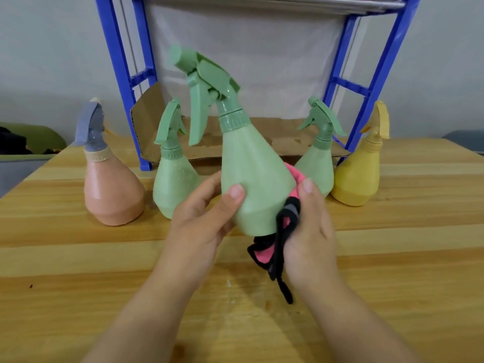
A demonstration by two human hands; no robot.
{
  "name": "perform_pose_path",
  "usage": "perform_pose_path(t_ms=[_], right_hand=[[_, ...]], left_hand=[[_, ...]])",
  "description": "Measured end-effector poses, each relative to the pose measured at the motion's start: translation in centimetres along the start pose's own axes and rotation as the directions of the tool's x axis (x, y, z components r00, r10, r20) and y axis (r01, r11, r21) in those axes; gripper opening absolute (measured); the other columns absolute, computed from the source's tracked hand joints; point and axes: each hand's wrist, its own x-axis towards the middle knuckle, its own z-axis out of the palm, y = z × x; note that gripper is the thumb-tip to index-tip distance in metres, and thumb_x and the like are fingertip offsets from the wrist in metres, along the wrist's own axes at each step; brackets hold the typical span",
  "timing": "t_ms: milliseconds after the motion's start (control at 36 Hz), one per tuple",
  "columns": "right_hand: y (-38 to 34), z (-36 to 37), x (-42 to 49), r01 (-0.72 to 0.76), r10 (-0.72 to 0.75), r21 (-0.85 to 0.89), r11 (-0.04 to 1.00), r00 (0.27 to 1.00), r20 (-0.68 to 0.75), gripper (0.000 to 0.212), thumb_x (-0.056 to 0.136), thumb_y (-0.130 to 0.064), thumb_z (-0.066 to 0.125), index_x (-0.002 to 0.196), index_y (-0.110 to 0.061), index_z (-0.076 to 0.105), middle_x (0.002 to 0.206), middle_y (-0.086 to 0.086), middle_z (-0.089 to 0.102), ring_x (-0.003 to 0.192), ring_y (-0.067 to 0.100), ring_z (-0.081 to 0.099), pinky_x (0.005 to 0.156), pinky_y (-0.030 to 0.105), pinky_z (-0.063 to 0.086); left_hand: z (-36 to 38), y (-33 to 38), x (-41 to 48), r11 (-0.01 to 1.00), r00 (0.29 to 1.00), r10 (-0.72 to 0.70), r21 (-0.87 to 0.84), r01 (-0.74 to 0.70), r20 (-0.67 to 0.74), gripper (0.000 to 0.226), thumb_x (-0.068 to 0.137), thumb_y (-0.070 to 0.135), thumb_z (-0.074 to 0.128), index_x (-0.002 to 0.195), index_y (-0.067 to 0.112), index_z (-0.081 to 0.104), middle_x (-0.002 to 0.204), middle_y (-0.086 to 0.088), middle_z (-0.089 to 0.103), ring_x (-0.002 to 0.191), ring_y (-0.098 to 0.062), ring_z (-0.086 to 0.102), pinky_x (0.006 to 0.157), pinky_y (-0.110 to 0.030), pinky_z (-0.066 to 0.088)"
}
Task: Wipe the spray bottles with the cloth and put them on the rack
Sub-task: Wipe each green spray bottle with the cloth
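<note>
In front of the blue metal rack (372,82), a left hand (201,218) grips a pale green conical plastic spray bottle (251,179), tilted over the wooden table (78,258), as the right hand (309,231) clutches a pink, black-edged cloth (277,242) against its side.

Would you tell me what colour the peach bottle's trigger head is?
Trigger head: greyish blue, clearest in the head view.

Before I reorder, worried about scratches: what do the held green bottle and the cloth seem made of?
The held green bottle: probably matte plastic, judging by its moulded ribbed collar. The cloth: apparently soft fabric, perhaps microfibre, pink with black edging, hanging limp.
</note>
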Motion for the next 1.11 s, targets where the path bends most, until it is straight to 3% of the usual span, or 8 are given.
perform_pose_path(t_ms=[167, 250, 361, 500, 639, 750, 861, 1111], right_hand=[[0.3, 0.7, -0.3, 0.27, -0.27, -0.368, 0.89, 0.961, 0.053, 0.054, 0.097, -0.043, 0.03, 0.138, -0.011, 0.043, 0.132, 0.002, 0.049, 0.128, 0.019, 0.044, 0.103, 0.025, 0.038], [0.0, 0.7, -0.2, 0.228, -0.218, -0.231, 0.946, 0.974, 0.068, 0.049, 0.097, -0.041, 0.031, 0.135, -0.015, 0.046, 0.131, 0.003, 0.053, 0.126, 0.02, 0.048, 0.101, 0.035, 0.043], [-0.7, -0.3, 0.0, -0.044, 0.041, 0.033, 0.998, 0.995, 0.09, 0.03, 0.098, -0.04, 0.034, 0.104, -0.029, 0.061, 0.091, -0.021, 0.072, 0.092, -0.008, 0.065, 0.072, 0.006, 0.048], [-0.3, -0.1, 0.0, -0.014, 0.013, 0.019, 1.0, 0.999, 0.05, 0.035, 0.1, -0.04, 0.029, 0.114, -0.026, 0.058, 0.1, -0.018, 0.071, 0.098, -0.004, 0.064, 0.076, 0.009, 0.048], [0.2, 0.3, -0.1, 0.121, -0.13, -0.229, 0.966, 0.991, -0.023, 0.051, 0.096, -0.049, 0.028, 0.135, -0.021, 0.046, 0.128, 0.001, 0.054, 0.123, 0.018, 0.05, 0.101, 0.043, 0.044], [0.2, 0.3, -0.2, 0.264, -0.289, -0.443, 0.857, 0.957, 0.011, 0.058, 0.097, -0.047, 0.03, 0.142, -0.01, 0.038, 0.133, 0.0, 0.045, 0.128, 0.01, 0.04, 0.103, 0.014, 0.032], [0.2, 0.7, -0.4, 0.349, -0.355, -0.527, 0.774, 0.93, 0.095, 0.069, 0.096, -0.054, 0.029, 0.145, -0.005, 0.032, 0.139, 0.004, 0.039, 0.131, 0.015, 0.037, 0.109, 0.027, 0.031], [-0.3, 0.6, 0.0, 0.105, -0.097, -0.083, 0.991, 0.991, 0.097, 0.061, 0.095, -0.057, 0.03, 0.138, -0.016, 0.042, 0.133, 0.011, 0.052, 0.126, 0.024, 0.051, 0.102, 0.044, 0.044]], left_hand=[[-0.1, -0.1, -0.1, 0.999, 0.999, 0.01, 0.039, -0.012, 0.031, 0.065, 0.047, 0.05, 0.087, 0.104, 0.026, 0.07, 0.101, -0.003, 0.074, 0.092, -0.018, 0.071, 0.07, -0.023, 0.054], [-0.3, 0.4, -0.1, 0.998, 0.998, 0.053, 0.02, -0.053, 0.019, 0.07, 0.047, 0.044, 0.089, 0.11, 0.021, 0.068, 0.105, -0.006, 0.073, 0.094, -0.021, 0.07, 0.069, -0.025, 0.055], [-0.6, 0.4, -0.1, 0.999, 0.999, 0.017, -0.044, -0.019, -0.049, 0.094, 0.037, 0.044, 0.092, 0.118, 0.014, 0.056, 0.11, -0.008, 0.07, 0.095, -0.025, 0.07, 0.065, -0.033, 0.058], [-0.7, 0.1, 0.0, 1.0, 1.0, -0.003, -0.029, 0.002, -0.023, 0.051, 0.058, 0.031, 0.082, 0.103, 0.015, 0.068, 0.107, -0.006, 0.071, 0.091, -0.021, 0.071, 0.066, -0.028, 0.056], [-0.6, 0.0, 0.2, 0.997, 0.998, -0.031, 0.075, 0.034, -0.052, 0.052, 0.066, 0.034, 0.077, 0.116, 0.023, 0.067, 0.11, -0.011, 0.068, 0.095, -0.019, 0.069, 0.07, -0.03, 0.056], [-0.3, 0.0, 0.2, 0.999, 0.998, -0.021, -0.025, 0.019, -0.06, 0.044, 0.069, 0.028, 0.075, 0.112, 0.023, 0.067, 0.104, -0.006, 0.072, 0.092, -0.02, 0.07, 0.067, -0.028, 0.056], [-0.2, 0.1, 0.2, 0.997, 0.998, 0.012, -0.071, -0.016, -0.058, 0.056, 0.051, 0.031, 0.087, 0.103, 0.021, 0.069, 0.094, -0.003, 0.073, 0.076, -0.016, 0.071, 0.059, -0.024, 0.055], [-0.2, 0.2, -0.1, 0.992, 0.994, 0.097, -0.07, -0.101, -0.053, 0.079, 0.048, 0.034, 0.091, 0.118, 0.01, 0.062, 0.115, -0.011, 0.068, 0.103, -0.03, 0.067, 0.074, -0.032, 0.055]])
